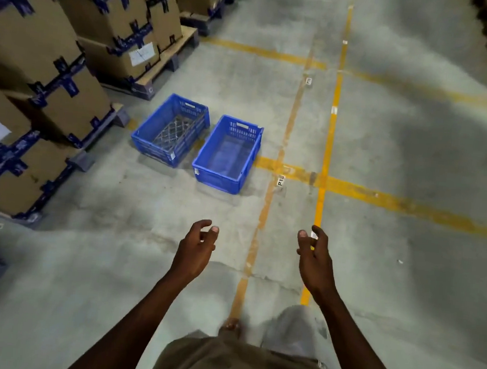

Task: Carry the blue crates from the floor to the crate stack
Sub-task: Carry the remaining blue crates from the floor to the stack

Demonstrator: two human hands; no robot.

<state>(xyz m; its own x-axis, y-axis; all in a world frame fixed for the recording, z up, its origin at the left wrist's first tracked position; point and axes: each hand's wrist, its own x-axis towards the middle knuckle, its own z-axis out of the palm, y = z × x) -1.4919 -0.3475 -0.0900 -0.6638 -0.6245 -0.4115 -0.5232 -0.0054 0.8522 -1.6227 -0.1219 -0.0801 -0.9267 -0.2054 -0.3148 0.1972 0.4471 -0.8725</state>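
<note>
Approaching two blue crates on the concrete floor (386,155), we log the following. Item one: left crate (171,132), open-topped, lattice bottom visible, standing just beside the pallet (157,79) of taped cardboard cartons (70,60) along the floor's left edge. Item two: right crate (228,153), open-topped, solid bottom, empty as far as we can tell, close beside the first with a narrow gap between them, its right side near a crossing of yellow floor lines (322,179). Item three: our left hand (195,246) and right hand (314,256), both raised ahead of us, well short of the crates, fingers loosely curled, each grip holding nothing. The crate stack is not in view. Step in hand, as we judge it: closing on the crates for a lift. To do it well, we would square up to the short end of the nearer right crate, crouch rather than stoop, and take it by the slotted handholds at both ends so the load stays level. Nesting one crate inside the other may save a trip, though the fit is unconfirmed. Hazard: the pallet corners crowd the left crate.
</note>
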